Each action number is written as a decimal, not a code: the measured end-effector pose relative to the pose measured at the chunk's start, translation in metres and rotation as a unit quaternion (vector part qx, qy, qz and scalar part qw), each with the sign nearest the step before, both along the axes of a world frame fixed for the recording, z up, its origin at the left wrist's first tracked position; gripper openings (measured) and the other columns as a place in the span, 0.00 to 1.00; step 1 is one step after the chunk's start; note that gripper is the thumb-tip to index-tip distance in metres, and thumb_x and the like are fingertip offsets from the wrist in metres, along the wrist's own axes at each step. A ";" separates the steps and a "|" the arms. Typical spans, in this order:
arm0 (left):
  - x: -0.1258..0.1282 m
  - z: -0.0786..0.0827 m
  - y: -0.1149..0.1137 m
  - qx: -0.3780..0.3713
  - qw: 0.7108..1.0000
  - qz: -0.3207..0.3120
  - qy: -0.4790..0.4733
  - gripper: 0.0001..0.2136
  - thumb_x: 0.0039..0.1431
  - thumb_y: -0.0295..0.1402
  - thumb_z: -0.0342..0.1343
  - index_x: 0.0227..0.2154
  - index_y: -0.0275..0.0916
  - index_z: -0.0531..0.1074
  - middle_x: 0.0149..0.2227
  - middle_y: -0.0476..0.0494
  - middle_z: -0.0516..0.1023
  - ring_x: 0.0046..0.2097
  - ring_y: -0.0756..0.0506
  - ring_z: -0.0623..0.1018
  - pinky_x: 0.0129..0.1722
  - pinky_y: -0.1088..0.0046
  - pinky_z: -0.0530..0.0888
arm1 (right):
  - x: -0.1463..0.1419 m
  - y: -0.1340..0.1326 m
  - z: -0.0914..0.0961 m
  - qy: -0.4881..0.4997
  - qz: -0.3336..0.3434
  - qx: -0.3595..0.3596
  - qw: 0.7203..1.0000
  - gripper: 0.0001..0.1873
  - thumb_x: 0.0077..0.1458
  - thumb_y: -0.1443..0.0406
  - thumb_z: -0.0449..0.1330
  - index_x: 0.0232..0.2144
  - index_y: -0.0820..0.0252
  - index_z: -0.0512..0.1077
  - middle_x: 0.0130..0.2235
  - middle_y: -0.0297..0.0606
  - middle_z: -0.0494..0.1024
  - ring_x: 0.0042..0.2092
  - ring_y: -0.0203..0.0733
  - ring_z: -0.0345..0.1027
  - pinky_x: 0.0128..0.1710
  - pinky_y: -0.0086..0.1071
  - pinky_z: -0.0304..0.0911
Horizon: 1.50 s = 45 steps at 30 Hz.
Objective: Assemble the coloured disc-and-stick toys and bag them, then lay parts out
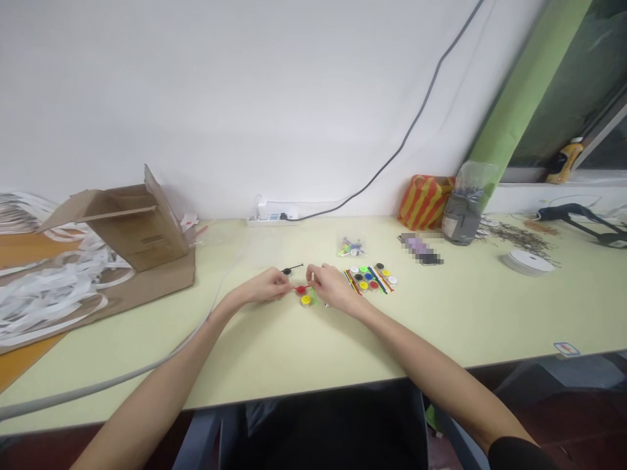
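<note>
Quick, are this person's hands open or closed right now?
Left hand: closed, beside a red disc; holding cannot be told.
Right hand: closed, also beside it; holding cannot be told.

From my remote post, glossy plastic discs (306, 299) lie on a smooth, matt, pale worktop (274, 352), with thin, shiny plastic strips (314, 297) just beside them. A clear plastic bag (351, 247) shows a soft sheen. To the left, a rough, matt corrugated cardboard box (137, 228) stands near crumpled white plastic strapping (44, 294); to the right, a smooth white reel (529, 262).
</note>
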<state>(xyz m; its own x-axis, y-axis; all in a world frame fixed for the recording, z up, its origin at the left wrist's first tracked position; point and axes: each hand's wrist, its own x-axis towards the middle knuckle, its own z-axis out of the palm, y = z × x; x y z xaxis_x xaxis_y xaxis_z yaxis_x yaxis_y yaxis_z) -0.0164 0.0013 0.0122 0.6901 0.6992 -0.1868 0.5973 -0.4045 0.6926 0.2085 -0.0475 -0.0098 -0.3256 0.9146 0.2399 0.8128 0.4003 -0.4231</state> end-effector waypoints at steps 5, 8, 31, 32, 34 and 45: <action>-0.001 0.001 -0.001 -0.037 0.999 -0.024 -0.029 0.23 0.62 0.51 0.52 0.19 0.38 0.62 0.17 0.52 0.59 0.20 0.54 0.55 0.21 0.74 0.52 | 0.004 0.005 -0.004 0.102 0.040 -0.010 0.994 0.09 0.61 0.71 0.53 0.42 0.57 0.69 0.31 0.33 0.74 0.36 0.39 0.64 0.35 0.28 0.51; -0.002 0.001 0.000 -0.062 0.997 -0.020 -0.038 0.24 0.61 0.52 0.53 0.20 0.38 0.62 0.17 0.52 0.58 0.20 0.54 0.54 0.21 0.74 0.51 | 0.003 0.004 -0.004 0.129 0.040 0.003 0.991 0.08 0.60 0.71 0.53 0.41 0.58 0.69 0.30 0.32 0.73 0.36 0.38 0.64 0.36 0.28 0.52; -0.027 0.013 0.012 -0.056 0.996 0.063 0.018 0.26 0.57 0.57 0.56 0.22 0.35 0.73 0.13 0.51 0.61 0.17 0.53 0.58 0.20 0.75 0.55 | 0.008 0.002 0.011 0.065 -0.020 0.110 0.992 0.13 0.61 0.75 0.50 0.41 0.59 0.71 0.42 0.42 0.75 0.46 0.46 0.62 0.47 0.36 0.57; -0.026 0.012 0.013 -0.048 0.997 0.065 0.021 0.26 0.57 0.57 0.56 0.23 0.35 0.74 0.12 0.52 0.61 0.17 0.53 0.57 0.20 0.75 0.55 | 0.009 0.003 0.012 0.060 -0.019 0.107 0.992 0.12 0.61 0.75 0.50 0.39 0.59 0.71 0.41 0.42 0.75 0.46 0.46 0.62 0.47 0.36 0.57; -0.026 0.012 0.014 -0.032 0.997 0.071 0.027 0.26 0.56 0.57 0.56 0.25 0.34 0.75 0.12 0.52 0.60 0.17 0.53 0.57 0.20 0.75 0.54 | 0.012 0.004 0.015 0.049 -0.013 0.098 0.994 0.11 0.61 0.74 0.52 0.38 0.59 0.73 0.40 0.42 0.75 0.45 0.46 0.62 0.46 0.36 0.57; 0.005 0.002 -0.006 0.155 0.984 0.052 -0.071 0.18 0.61 0.48 0.54 0.32 0.37 0.76 0.19 0.54 0.60 0.23 0.52 0.56 0.24 0.75 0.52 | 0.027 0.010 0.023 -0.007 -0.001 0.069 0.998 0.09 0.62 0.72 0.57 0.35 0.61 0.78 0.38 0.43 0.75 0.42 0.45 0.61 0.42 0.36 0.54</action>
